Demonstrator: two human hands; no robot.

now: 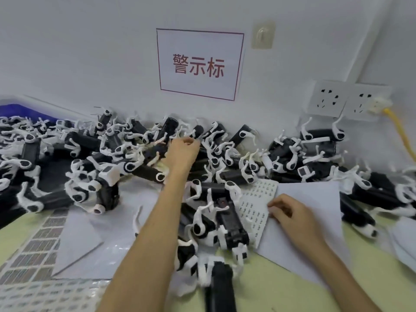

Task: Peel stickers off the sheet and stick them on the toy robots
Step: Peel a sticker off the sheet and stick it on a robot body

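Your left hand (183, 149) reaches with curled fingers into the pile of toy robots (144, 171) by the wall, what it grips you cannot tell, while your right hand (286, 210) lays bent fingertips on the sticker sheet (256, 199) beside the nearest robots, pinching or not is unclear.

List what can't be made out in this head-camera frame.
Head view only.
Left hand: fingertips buried among toy robots, grip unclear.
Right hand: fingers curled at sticker sheet; any pinched sticker too small.
Its print: blurred, partly under robots.
Blue bin: cut by left edge.
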